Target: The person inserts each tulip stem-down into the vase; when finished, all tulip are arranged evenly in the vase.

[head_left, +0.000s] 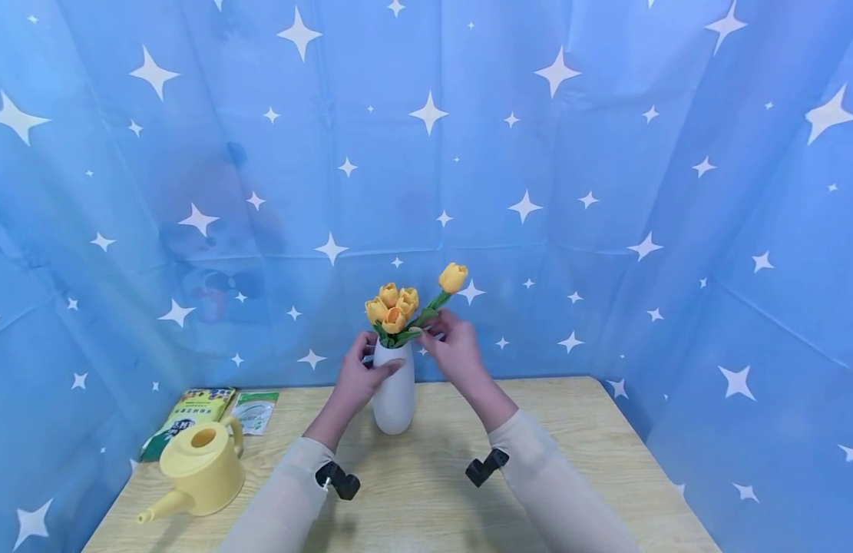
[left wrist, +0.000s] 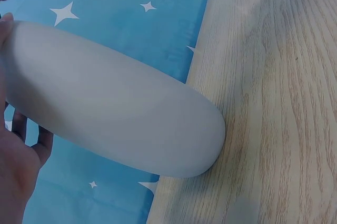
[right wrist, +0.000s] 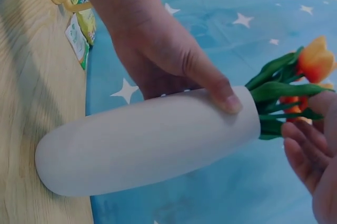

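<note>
A white vase (head_left: 395,395) stands upright on the table, with several yellow-orange tulips (head_left: 391,307) in its mouth. My left hand (head_left: 360,376) grips the vase near its top, the thumb across the front; the right wrist view shows that thumb on the vase (right wrist: 152,142) just below the rim. One tulip (head_left: 453,278) leans out to the right, apart from the bunch. My right hand (head_left: 455,346) pinches its green stem and leaves beside the vase mouth. In the left wrist view the vase (left wrist: 116,98) fills the middle, its base on the table.
On the left of the wooden table (head_left: 412,507) is a yellow watering can (head_left: 208,472), spout toward the front left. Behind it lie a green and yellow packet (head_left: 191,415) and a smaller white and green packet (head_left: 256,411). A blue star-patterned curtain (head_left: 426,177) hangs around the table.
</note>
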`<state>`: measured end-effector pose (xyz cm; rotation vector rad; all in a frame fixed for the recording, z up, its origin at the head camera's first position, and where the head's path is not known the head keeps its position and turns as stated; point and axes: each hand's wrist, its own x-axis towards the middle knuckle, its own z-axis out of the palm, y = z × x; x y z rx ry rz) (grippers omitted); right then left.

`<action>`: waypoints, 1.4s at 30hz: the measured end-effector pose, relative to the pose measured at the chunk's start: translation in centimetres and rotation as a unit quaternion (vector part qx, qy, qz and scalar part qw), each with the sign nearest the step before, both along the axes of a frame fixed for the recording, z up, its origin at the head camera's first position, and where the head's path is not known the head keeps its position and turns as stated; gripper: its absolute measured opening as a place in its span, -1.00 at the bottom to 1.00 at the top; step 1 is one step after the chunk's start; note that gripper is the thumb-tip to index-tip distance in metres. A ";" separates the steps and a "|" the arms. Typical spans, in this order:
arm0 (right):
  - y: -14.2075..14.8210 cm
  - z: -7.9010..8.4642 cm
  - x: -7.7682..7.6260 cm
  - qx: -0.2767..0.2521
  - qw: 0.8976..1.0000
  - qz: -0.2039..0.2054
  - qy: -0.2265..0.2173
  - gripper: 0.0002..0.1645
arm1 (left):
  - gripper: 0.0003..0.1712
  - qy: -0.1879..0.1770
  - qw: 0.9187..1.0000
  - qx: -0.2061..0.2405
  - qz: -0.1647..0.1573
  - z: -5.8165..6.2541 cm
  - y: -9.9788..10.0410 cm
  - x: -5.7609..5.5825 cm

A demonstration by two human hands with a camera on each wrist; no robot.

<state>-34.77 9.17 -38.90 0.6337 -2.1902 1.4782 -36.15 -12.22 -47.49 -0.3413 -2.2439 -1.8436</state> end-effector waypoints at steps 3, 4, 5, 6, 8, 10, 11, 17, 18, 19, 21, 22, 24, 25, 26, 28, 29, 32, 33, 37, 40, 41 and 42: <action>0.0 0.1 0.1 -0.026 0.999 -0.001 0.020 -0.81 | -0.35 0.001 1.000 0.000 0.000 0.0 0.0 0.0; 0.0 0.1 0.1 -0.032 0.999 0.000 0.027 -0.81 | -0.35 0.002 1.000 -0.001 0.001 0.0 0.0 0.0; 0.0 0.1 0.1 -0.033 0.999 -0.003 0.032 -0.80 | -0.35 0.002 1.000 -0.001 0.001 -0.1 -0.1 0.0; -0.1 0.1 0.1 -0.034 0.999 -0.003 0.034 -0.81 | -0.35 0.003 1.000 -0.001 0.000 -0.1 -0.1 0.0; -0.1 -0.1 0.1 -0.028 0.999 -0.005 0.038 -0.82 | -0.36 0.004 1.000 -0.001 0.000 -0.1 0.0 0.0; -0.2 -0.3 0.1 -0.020 0.999 -0.006 0.036 -0.84 | -0.37 0.004 1.000 -0.003 -0.001 -0.1 0.0 0.0; -0.2 -0.4 0.1 -0.015 0.999 -0.006 0.034 -0.84 | -0.37 0.004 1.000 -0.002 -0.002 -0.1 0.0 0.0; -0.3 -1.3 0.0 0.013 1.000 -0.008 0.021 -0.77 | -0.36 0.006 1.000 0.001 -0.006 0.0 0.1 0.1; -0.4 -1.4 -0.1 0.018 1.000 -0.009 0.020 -0.76 | -0.36 0.006 1.000 0.000 -0.007 0.0 0.1 0.1; -0.4 -1.6 -0.2 0.025 0.999 -0.011 0.021 -0.75 | -0.36 0.006 1.000 0.000 -0.007 0.0 0.1 0.1; -0.4 -1.8 -0.3 0.036 0.999 -0.015 0.022 -0.73 | -0.36 0.006 1.000 0.000 -0.009 0.0 0.1 0.1; -0.5 -1.9 -0.4 0.038 0.999 -0.016 0.023 -0.73 | -0.37 0.006 1.000 0.000 -0.009 0.0 0.1 0.1; -0.5 -1.9 -0.6 0.039 0.999 -0.015 0.022 -0.73 | -0.37 0.006 1.000 0.001 -0.008 0.0 0.1 0.1; -0.6 -1.9 -0.6 0.041 0.999 -0.015 0.021 -0.74 | -0.37 0.007 1.000 0.001 -0.007 0.0 0.1 0.1; -0.6 -2.0 -0.7 0.042 0.999 -0.015 0.018 -0.75 | -0.37 0.006 1.000 0.001 -0.006 0.0 0.1 0.1; -0.7 -2.0 -0.7 0.046 0.999 -0.012 0.014 -0.77 | -0.38 0.006 1.000 0.001 -0.004 0.0 0.1 0.2; -0.8 -2.0 -0.8 0.049 0.999 -0.011 0.010 -0.77 | -0.38 0.005 1.000 0.000 -0.004 0.0 0.1 0.1; -0.9 -2.0 -0.8 0.057 0.998 -0.009 -0.002 -0.79 | -0.39 0.007 1.000 0.001 -0.005 0.0 0.1 0.1; -1.0 -2.0 -0.8 0.061 0.998 -0.007 -0.005 -0.79 | -0.39 0.009 1.000 0.002 -0.006 0.0 0.1 0.1; -1.1 -1.8 -0.9 0.072 0.997 -0.001 -0.029 -0.74 | -0.39 0.017 1.000 0.006 -0.008 0.0 0.1 0.1; -1.0 -1.8 -0.8 0.070 0.996 0.004 -0.048 -0.70 | -0.39 0.016 1.000 0.005 -0.007 -0.1 0.0 0.0; -0.9 -1.8 -0.8 0.067 0.996 0.005 -0.051 -0.71 | -0.39 0.015 1.000 0.004 -0.007 -0.1 0.0 0.0; -0.9 -1.8 -0.8 0.060 0.997 0.007 -0.052 -0.72 | -0.38 0.014 1.000 0.003 -0.006 -0.1 0.0 0.0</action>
